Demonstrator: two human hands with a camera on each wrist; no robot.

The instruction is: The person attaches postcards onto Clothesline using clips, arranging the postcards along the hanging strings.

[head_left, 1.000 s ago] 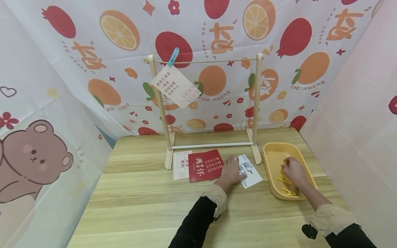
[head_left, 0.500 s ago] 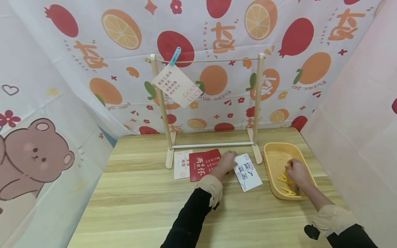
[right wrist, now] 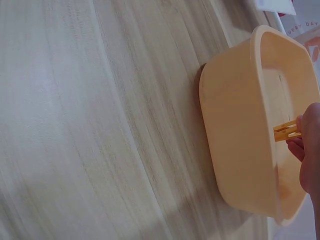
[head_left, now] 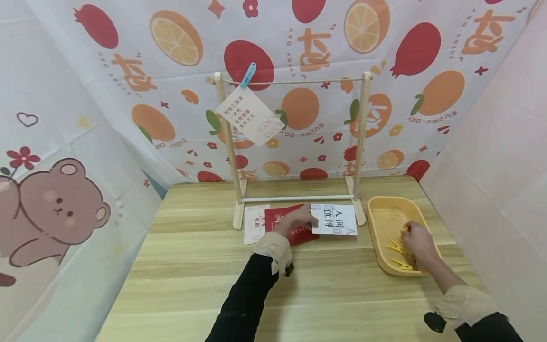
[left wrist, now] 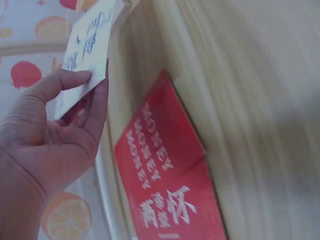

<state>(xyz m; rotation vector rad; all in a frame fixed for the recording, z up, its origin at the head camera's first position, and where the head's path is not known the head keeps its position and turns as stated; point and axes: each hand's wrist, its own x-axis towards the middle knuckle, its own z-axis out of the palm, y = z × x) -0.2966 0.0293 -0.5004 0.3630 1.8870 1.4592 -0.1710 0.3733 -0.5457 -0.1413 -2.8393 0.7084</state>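
Note:
My left hand (head_left: 297,219) pinches the near edge of a white card (head_left: 334,219) with dark lettering. In the left wrist view the thumb lies on top of that card (left wrist: 87,55), which is tilted up off the table. Below the hand lies a red card (left wrist: 160,170) printed MONEY, partly covering another white card (head_left: 255,224). My right hand (head_left: 420,243) is inside the yellow tray (head_left: 373,237) and pinches a yellow clothespin (right wrist: 286,131). Several more yellow clothespins (head_left: 400,264) lie on the tray's bottom.
A wooden rack (head_left: 231,152) stands at the back, a cord (head_left: 299,82) strung across its top. From the cord's left end a blue clothespin (head_left: 248,75) holds a tilted card (head_left: 251,116). Fabric screens surround the wooden table (head_left: 192,280).
My left hand has taken up the white card, which is now turned and lifted above the table. The right hand stays in the tray. The head view has shifted slightly.

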